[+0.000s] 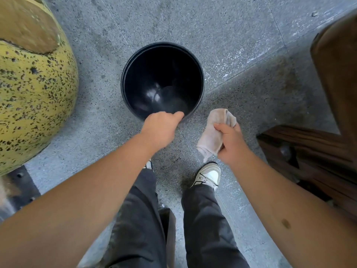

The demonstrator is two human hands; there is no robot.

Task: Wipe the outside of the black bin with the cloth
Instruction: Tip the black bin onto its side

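Note:
The round black bin (135, 60) stands upright on the grey stone floor, seen from above, its inside bare and shiny. My left hand (159, 129) grips the bin's near rim, fingers curled over the edge. My right hand (230, 142) is closed around a crumpled beige cloth (214, 130), held in the air just right of the bin, a short gap away from its wall. The bin's outer wall is mostly hidden by the steep view.
A large yellow speckled rounded object (32, 89) bulges at the left, close to the bin. Dark brown wooden furniture (318, 155) fills the right side. My legs and sneakers (209, 176) stand directly below the hands.

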